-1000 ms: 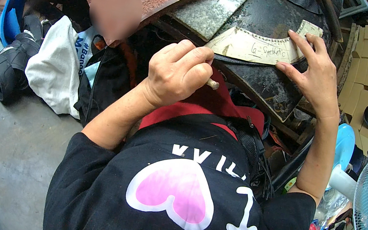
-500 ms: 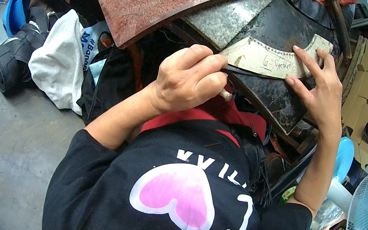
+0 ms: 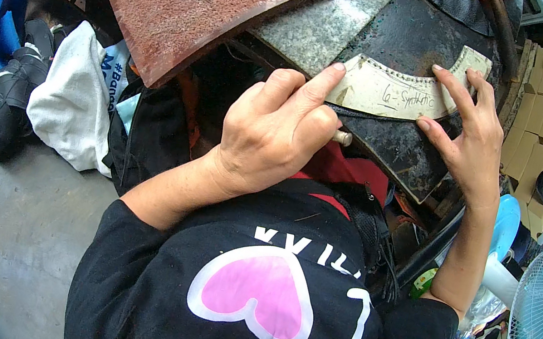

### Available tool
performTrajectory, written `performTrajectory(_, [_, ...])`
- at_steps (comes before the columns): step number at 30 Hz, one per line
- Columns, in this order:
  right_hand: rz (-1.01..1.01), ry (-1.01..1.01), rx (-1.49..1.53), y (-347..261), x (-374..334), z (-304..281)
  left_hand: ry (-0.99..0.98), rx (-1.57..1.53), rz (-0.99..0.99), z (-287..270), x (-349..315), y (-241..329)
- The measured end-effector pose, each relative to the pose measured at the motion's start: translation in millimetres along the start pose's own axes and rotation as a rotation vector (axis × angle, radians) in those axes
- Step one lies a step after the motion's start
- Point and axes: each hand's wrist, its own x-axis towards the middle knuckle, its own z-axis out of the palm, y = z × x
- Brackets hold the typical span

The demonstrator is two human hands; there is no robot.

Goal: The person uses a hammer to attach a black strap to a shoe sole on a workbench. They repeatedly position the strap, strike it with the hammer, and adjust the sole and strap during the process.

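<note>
A curved cream pattern piece [image 3: 393, 98] with handwriting and a row of small dark holes along its upper edge lies on a black board [image 3: 401, 156]. My left hand [image 3: 271, 129] has its index finger stretched to the piece's left end. The other fingers curl round a tool whose pale, rounded handle end [image 3: 342, 138] sticks out on the right; its working end is hidden. My right hand [image 3: 473, 136] spreads over the right part of the piece. Its fingertips rest on the cream surface, while the thumb is at the lower edge.
A reddish-brown rough sheet [image 3: 192, 3] overhangs the far left of the bench beside a grey speckled slab [image 3: 326, 23]. Black shoes [image 3: 4, 100] and a white cloth [image 3: 70, 98] are at left. Stacked cardboard pieces [image 3: 541, 123] and a fan [image 3: 539, 318] stand at right.
My left index finger has uncurled and now reaches onto the left end of the pattern piece. The right hand stays nearly in place on the piece. The view has shifted slightly.
</note>
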Motion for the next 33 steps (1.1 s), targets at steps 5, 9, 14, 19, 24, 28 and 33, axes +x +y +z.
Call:
performTrajectory(5, [0.032,-0.044,0.006,0,1,0,0.012,0.069,0.086,5,2,-10])
performTrajectory(9, [-0.005,-0.028,-0.012,-1,2,-1,-0.037,0.134,0.146,0,6,-12])
performTrajectory(14, [-0.008,-0.017,-0.013,-2,3,-2,-0.064,0.210,0.179,1,17,-7])
performTrajectory(19, [-0.005,-0.011,0.005,-2,2,-1,-0.156,-0.031,0.270,11,33,-4])
performTrajectory(24, [-0.035,0.045,-0.016,0,-1,2,-0.288,-0.182,0.241,12,43,-2])
performTrajectory(28, [-0.039,0.063,-0.021,0,-2,3,-0.347,-0.109,0.272,16,53,3])
performTrajectory(33, [-0.072,0.111,-0.060,1,-5,5,-0.262,-0.075,0.286,26,62,11])
